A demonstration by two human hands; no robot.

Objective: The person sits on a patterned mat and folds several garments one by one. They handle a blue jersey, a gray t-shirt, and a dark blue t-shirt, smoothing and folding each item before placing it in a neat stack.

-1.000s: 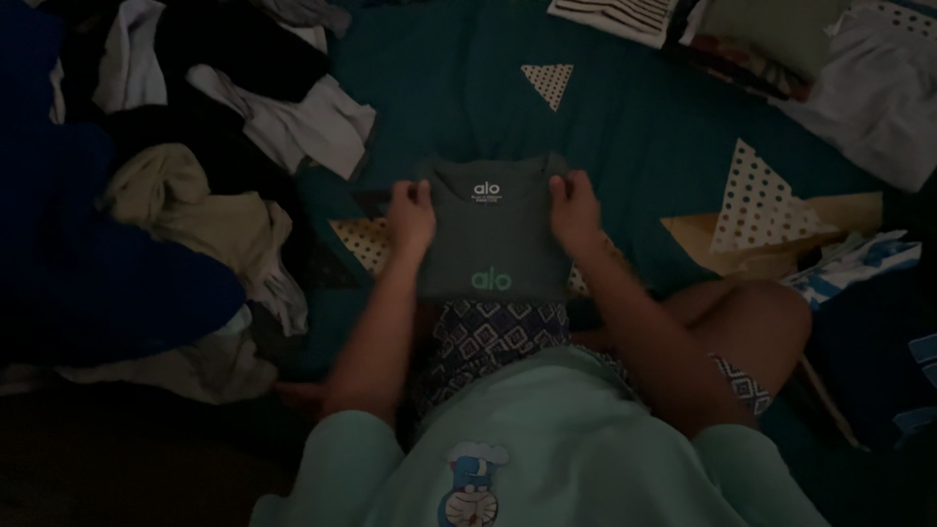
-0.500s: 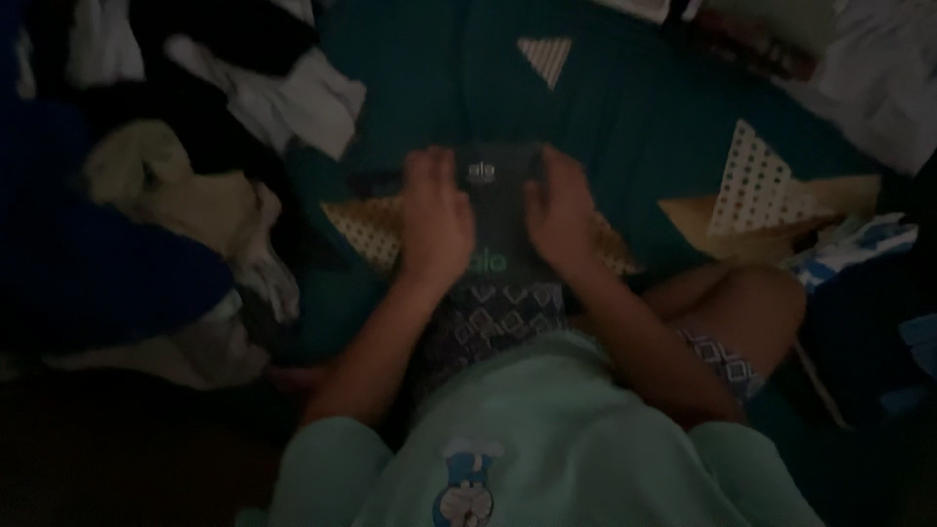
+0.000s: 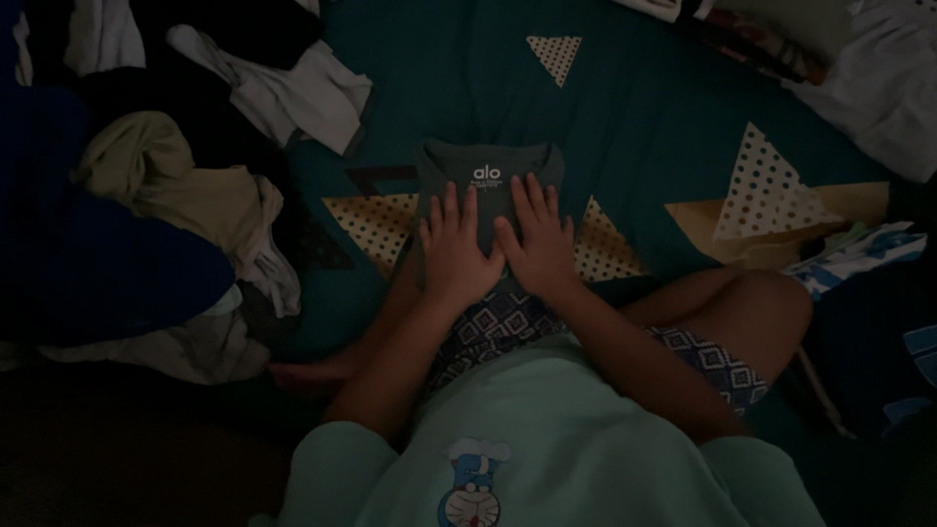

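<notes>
Both hands flat and spread on a folded dark grey cotton top [image 3: 491, 181], lying on a dark teal bedspread with spotted cream triangles [image 3: 634, 107] just ahead of crossed legs. Left hand [image 3: 457, 244] with fingers fanned on the left half, right hand [image 3: 535, 232] likewise on the right half, thumbs touching or nearly so at the middle; nothing pinched, palms simply pressing down. Collar end with a small pale label showing beyond the fingertips.

To do this pressing well, probably best: keep palms flat, smooth from the middle outward to the edges, hold the side folds square so the packet does not spring open.

Around: a jumbled heap of unfolded clothes, beige, white and dark blue [image 3: 166, 195], close by on the left, near enough to snag a sleeve. Folded light garments [image 3: 869, 68] at the upper right, well apart. Patterned shorts [image 3: 488, 332] and pale green shirt nearest the camera. Dim light; fine creases hard to judge.
</notes>
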